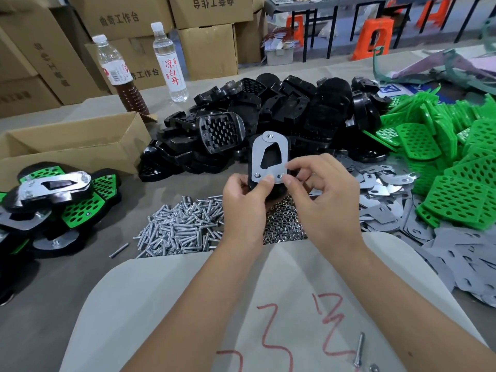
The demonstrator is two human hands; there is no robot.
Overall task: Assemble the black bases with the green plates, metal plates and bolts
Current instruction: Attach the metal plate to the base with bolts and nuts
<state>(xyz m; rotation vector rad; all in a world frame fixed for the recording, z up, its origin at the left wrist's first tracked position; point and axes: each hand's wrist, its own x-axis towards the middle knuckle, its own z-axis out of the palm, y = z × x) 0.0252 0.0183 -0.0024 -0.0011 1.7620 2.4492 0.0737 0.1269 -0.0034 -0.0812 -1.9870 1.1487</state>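
Metal plate (271,154), unlettered, on black base (268,187)

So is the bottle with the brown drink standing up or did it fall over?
Standing up. The bottle with the brown drink stands behind the cardboard box, white cap on top, brown liquid at the bottom.

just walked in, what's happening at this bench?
A person is assembling parts by hand. The left hand grips a black base with a metal plate laid on it; the right hand pinches at the plate's lower corner, where bolt ends show in its holes. Around them lie heaps of black bases, green plates, bolts, nuts and loose metal plates. Finished units are stacked at the left.
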